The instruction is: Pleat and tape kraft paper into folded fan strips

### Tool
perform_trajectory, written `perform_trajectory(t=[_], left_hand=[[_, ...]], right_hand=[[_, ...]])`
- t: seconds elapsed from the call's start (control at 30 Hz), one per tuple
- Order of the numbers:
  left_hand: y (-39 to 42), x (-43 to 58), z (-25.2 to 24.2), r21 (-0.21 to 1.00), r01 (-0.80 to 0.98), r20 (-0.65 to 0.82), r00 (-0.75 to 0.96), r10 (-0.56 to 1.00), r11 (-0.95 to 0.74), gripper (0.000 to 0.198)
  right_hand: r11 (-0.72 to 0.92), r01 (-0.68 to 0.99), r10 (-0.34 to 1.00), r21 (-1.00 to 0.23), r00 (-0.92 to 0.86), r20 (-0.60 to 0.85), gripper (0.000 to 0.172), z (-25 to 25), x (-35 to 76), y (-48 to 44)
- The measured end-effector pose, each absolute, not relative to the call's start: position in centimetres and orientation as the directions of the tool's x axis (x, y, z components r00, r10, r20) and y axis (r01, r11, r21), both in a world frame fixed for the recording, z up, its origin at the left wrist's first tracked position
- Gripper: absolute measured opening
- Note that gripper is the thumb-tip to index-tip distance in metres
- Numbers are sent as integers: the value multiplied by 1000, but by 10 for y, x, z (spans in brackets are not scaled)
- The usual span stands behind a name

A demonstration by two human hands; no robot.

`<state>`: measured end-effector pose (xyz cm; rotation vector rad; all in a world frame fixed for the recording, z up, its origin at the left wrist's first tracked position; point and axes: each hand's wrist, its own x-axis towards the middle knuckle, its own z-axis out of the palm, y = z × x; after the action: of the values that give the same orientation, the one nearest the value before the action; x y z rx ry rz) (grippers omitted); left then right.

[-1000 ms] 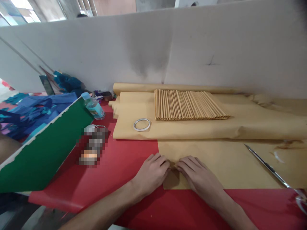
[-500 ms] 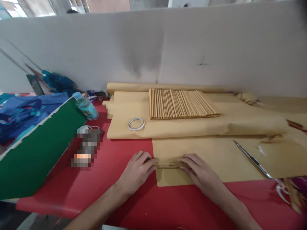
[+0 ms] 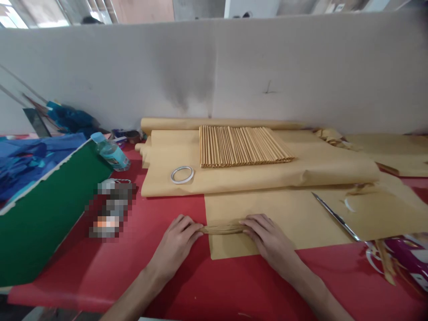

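A flat sheet of brown kraft paper lies on the red table cover. Near its left edge a narrow pleated fold of the paper is bunched up. My left hand pinches the fold's left end, fingers closed on it. My right hand presses on its right end, fingers curled over the paper. The two hands are about a hand's width apart.
Behind lie rolled kraft paper, a finished pleated stack and a tape ring. Scissors rest to the right, shiny purple ribbon at far right. A green board, bottle and blue paper scraps stand left. A white partition closes the back.
My hands have moved apart along the fold, from touching each other to holding its two ends. The pleated strip has become visible between them. The view has shifted right.
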<state>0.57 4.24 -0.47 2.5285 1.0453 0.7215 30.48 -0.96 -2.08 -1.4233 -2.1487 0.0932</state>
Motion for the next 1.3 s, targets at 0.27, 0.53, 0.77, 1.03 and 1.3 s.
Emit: perform_trajectory(t=[0.27,0.53,0.77,1.03,1.3], left_hand=[[40,9,-2,348,609,374,607,701,-713,26],[44,12,-6,283,602,455,601,657,-747,27],[59,3,13,134,553,509,673,536,-822,21],[85,49,33,911,156,384,13,923,-381,68],[69,93,25,798,-491,-249,263,932,351,66]], right_hand=[[431,825,864,-366,-260,431,24,-18,303,-8],[432,837,862,-335,-273,427,22,-21,305,-7],[350,807,931,-476,-355,84,33,25,296,-16],[102,419,976,-902,-218,9,34,48,277,28],[-16,24,999,-1000,42,-15,54,37,269,29]])
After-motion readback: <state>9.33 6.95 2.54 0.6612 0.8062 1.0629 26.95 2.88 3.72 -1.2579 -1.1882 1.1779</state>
